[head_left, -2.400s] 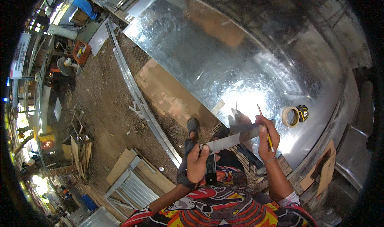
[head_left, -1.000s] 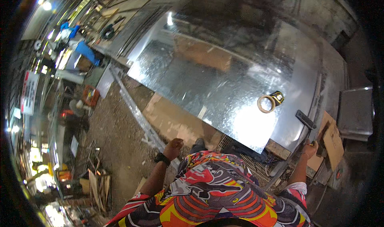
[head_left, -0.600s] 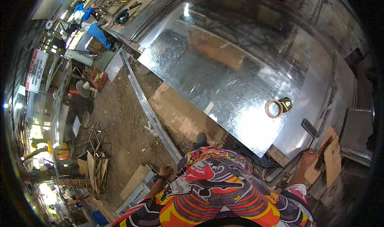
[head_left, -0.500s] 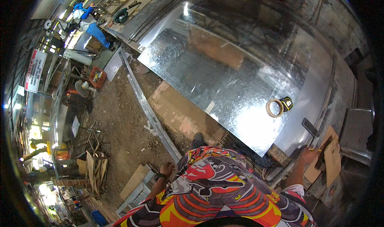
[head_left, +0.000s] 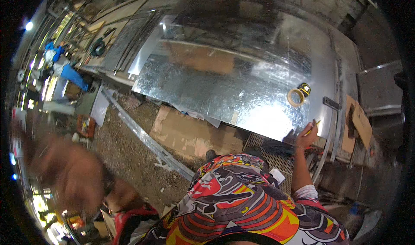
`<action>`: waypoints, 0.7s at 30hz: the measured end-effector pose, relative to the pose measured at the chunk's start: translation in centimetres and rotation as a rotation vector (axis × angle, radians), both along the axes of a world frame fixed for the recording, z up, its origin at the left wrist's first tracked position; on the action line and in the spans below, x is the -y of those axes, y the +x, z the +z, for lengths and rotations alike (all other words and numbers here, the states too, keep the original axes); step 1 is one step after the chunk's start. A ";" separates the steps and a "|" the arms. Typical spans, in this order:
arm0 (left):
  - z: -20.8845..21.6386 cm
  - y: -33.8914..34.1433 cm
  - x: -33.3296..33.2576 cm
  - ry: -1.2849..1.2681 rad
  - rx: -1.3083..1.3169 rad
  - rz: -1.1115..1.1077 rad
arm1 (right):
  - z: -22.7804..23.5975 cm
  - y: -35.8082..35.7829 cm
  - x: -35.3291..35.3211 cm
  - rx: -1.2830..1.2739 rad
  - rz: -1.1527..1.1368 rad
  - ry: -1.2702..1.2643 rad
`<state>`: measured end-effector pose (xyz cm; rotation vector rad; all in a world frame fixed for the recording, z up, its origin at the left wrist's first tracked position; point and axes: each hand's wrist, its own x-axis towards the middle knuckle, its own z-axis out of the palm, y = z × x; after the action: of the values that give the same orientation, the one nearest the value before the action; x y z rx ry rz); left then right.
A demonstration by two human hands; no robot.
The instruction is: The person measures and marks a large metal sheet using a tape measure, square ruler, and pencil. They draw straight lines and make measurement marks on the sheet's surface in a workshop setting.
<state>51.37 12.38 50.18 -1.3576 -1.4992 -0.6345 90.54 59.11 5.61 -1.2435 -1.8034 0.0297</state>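
My right hand (head_left: 306,136) is closed on a slim yellow pencil (head_left: 312,128) over the near right edge of a large shiny metal sheet (head_left: 194,81). Farther in on the sheet lie a roll of tan tape (head_left: 295,98) and, touching it, a black and yellow tape measure (head_left: 305,89). A flat dark rectangular object (head_left: 331,103) lies just to the right of them; its kind is unclear. My left hand (head_left: 73,171) is raised at the lower left, large and smeared by motion, so its fingers cannot be read.
Cardboard pieces (head_left: 361,123) stand beyond the sheet's right end. A long metal channel (head_left: 147,135) slants across the gravel floor at left. In the far left background a person in blue (head_left: 69,72) is at work near a dark green power tool (head_left: 97,47). An orange crate (head_left: 85,126) sits nearby.
My right hand has moved from beside the cardboard up and left to the sheet's edge, pencil in it. My left hand has swung up and outward from my side. The view has shifted.
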 end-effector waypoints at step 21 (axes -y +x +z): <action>8.1 1.1 -7.1 -0.488 -0.159 -1.006 | -2.8 5.7 21.6 0.033 -0.342 -0.260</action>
<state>52.42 19.50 58.28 -2.5048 -0.7755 -0.7490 96.19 37.54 2.85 -1.7337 -1.6281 0.0513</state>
